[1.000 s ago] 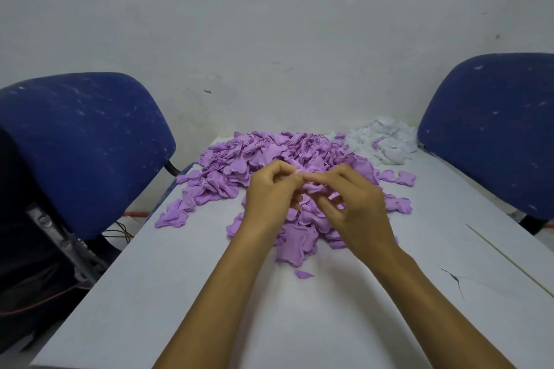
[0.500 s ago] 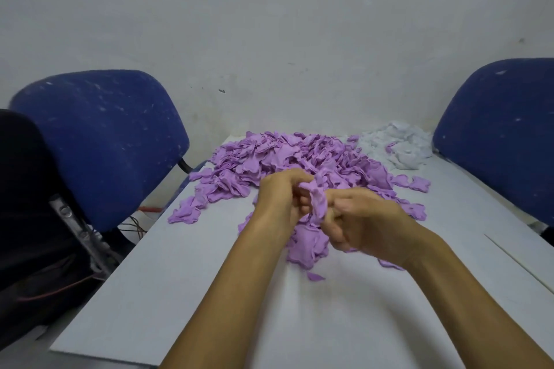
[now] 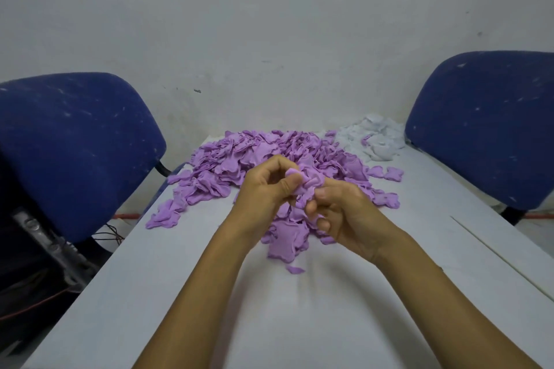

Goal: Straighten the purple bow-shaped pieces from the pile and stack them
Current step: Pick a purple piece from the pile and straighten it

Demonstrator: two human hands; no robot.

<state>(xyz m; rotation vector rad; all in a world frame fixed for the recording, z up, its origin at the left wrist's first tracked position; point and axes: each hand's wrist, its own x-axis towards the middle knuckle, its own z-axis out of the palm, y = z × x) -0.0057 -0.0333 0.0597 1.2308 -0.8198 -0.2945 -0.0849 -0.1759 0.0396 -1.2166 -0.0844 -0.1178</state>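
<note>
Hands, left hand [image 3: 263, 189] and right hand [image 3: 344, 213], pinch one purple piece [image 3: 310, 181].

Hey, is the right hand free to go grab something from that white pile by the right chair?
Probably not yet: the right hand and left hand both pinch a crumpled purple piece. Nothing blocks the path to the white pile.

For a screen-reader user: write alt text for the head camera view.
Two bare hands, left hand and right hand, pinch a crumpled purple bow-shaped piece between them above a white table. Behind lies a large purple pile, with a smaller white pile beside it and blue chairs on both sides.
</note>
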